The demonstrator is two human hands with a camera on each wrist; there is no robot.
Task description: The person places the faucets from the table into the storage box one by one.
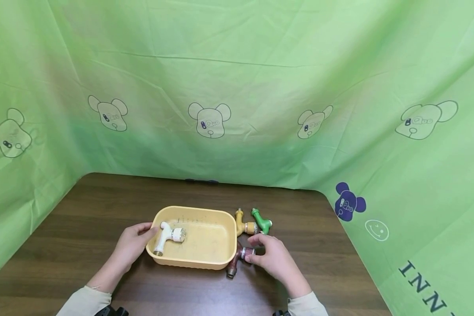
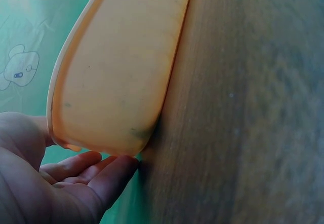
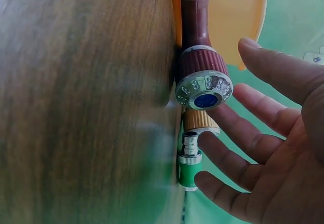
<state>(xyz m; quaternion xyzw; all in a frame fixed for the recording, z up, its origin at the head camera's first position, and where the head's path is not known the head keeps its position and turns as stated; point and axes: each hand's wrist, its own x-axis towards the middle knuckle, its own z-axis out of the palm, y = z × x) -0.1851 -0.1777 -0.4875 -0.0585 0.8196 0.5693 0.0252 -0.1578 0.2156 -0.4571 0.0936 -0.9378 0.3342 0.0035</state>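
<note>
A yellow plastic basin (image 1: 205,264) stands on the table, and a white faucet (image 1: 166,237) lies inside it at the left. My left hand (image 1: 134,241) grips the basin's left end, the thumb at the rim and the fingers against the outer wall; the left wrist view shows this hand (image 2: 66,178) beside the basin wall (image 2: 116,82). A dark red faucet (image 1: 234,261) lies by the basin's right end. Around its ribbed knob (image 3: 202,67), my right hand (image 1: 272,256) is spread with bent fingers, apparently holding nothing.
A yellow faucet (image 1: 240,224) lies against the basin's right side, with a green faucet (image 1: 262,220) just beyond it. The brown wooden table (image 1: 114,197) carries everything. Green cloth with printed bear heads (image 1: 209,120) hangs around the table's back and sides.
</note>
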